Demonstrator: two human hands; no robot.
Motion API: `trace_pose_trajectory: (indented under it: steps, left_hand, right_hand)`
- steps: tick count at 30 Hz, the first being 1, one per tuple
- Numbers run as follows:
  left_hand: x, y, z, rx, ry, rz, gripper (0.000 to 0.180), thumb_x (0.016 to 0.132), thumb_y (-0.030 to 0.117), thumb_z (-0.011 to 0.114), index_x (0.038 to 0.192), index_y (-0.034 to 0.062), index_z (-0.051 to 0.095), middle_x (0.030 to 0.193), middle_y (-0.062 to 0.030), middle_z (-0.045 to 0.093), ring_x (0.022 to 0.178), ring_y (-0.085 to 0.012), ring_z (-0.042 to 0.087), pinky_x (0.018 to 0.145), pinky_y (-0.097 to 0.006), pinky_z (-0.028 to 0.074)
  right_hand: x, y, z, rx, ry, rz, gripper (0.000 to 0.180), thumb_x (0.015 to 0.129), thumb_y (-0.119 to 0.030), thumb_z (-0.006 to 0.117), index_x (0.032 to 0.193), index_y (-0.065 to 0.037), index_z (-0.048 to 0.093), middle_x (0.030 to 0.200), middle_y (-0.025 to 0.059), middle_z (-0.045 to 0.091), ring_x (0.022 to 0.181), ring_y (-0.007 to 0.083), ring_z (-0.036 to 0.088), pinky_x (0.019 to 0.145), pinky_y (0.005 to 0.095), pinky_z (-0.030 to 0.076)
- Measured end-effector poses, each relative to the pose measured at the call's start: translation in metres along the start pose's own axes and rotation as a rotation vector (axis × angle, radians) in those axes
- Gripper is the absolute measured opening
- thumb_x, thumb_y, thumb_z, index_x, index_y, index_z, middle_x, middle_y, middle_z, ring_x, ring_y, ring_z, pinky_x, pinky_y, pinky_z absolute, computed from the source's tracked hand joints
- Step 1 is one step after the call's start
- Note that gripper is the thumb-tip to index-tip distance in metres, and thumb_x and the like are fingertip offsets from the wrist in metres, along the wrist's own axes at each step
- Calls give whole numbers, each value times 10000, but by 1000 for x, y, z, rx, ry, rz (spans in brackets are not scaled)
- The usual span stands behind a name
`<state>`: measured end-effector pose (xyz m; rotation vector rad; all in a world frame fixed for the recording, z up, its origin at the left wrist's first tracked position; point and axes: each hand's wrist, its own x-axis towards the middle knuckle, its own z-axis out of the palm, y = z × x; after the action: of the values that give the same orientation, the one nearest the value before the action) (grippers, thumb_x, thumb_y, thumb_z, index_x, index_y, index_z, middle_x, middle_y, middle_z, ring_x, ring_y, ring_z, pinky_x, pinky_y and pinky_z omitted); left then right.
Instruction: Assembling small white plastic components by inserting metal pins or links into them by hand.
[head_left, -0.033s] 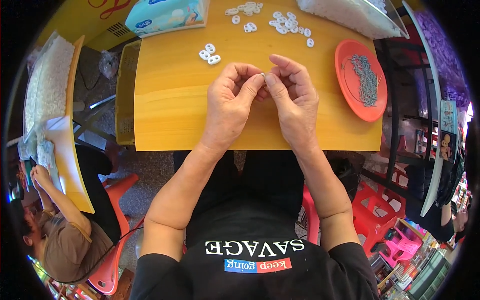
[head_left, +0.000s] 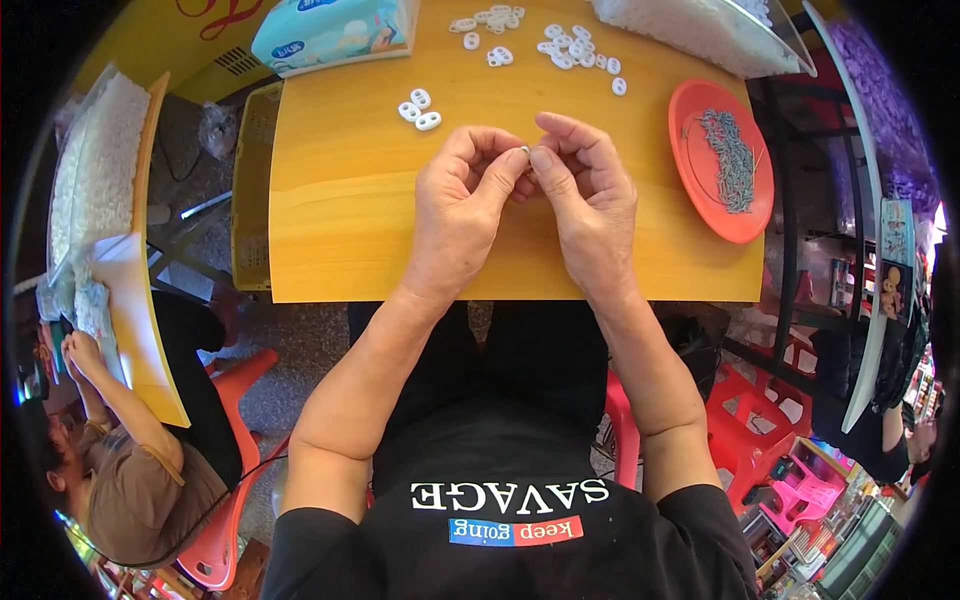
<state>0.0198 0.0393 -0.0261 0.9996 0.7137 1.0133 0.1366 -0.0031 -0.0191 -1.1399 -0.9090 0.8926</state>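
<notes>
Over the middle of the yellow table [head_left: 340, 230], my left hand [head_left: 465, 195] and my right hand [head_left: 587, 200] meet at the fingertips. Both pinch thumb against fingers on a small white piece [head_left: 525, 149], of which only a sliver shows; its shape is hidden. Just beyond my left hand lie three white oval plastic pieces [head_left: 428, 121] with two holes each. More such white pieces [head_left: 572, 45] are scattered at the far side. To the right of my right hand sits a red plate [head_left: 688, 180] with a heap of thin grey metal pins [head_left: 730, 165].
A blue tissue pack [head_left: 335, 35] stands at the far left of the table. A clear bin of white pieces [head_left: 690, 35] is at the far right. On the left, a co-worker [head_left: 150, 480] sits at another table [head_left: 150, 340]. Red stools [head_left: 755, 420] stand at right.
</notes>
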Motion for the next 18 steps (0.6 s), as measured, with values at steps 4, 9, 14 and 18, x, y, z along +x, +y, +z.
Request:
trace_pose_trajectory:
  steps: [4, 9, 14, 18]
  left_hand:
    - [2, -1, -1, -1, -26, 5, 100, 960, 71, 602, 1007, -12, 574, 868, -42, 620, 755, -93, 603, 705, -230, 514]
    - [3, 0, -2, 28, -51, 10, 114, 962, 91, 607, 1022, -1, 579, 865, -29, 614, 743, -82, 588, 688, -225, 495]
    - [2, 1, -1, 26, -57, 20, 112, 965, 91, 606, 1029, 3, 581, 869, -20, 611, 746, -77, 582, 692, -222, 491]
    - [1, 1, -3, 18, -74, 19, 112, 967, 88, 603, 1041, 6, 581, 885, -14, 606, 759, -70, 570, 700, -218, 484]
  right_hand:
    - [5, -6, -12, -35, -57, 59, 265, 942, -16, 610, 1201, 35, 585, 955, 36, 611, 825, 80, 597, 721, 223, 519]
    - [12, -8, -22, -175, -82, -64, 241, 926, -19, 633, 1164, 16, 626, 949, 35, 629, 830, 81, 605, 751, 232, 519]
    - [16, -12, -23, -389, -113, -173, 190, 884, 9, 656, 1072, 1, 680, 909, 60, 645, 802, 109, 625, 739, 248, 524]
    - [14, -18, -20, -502, -132, -313, 187, 840, 41, 662, 1023, 10, 689, 880, 101, 647, 774, 165, 648, 686, 273, 533]
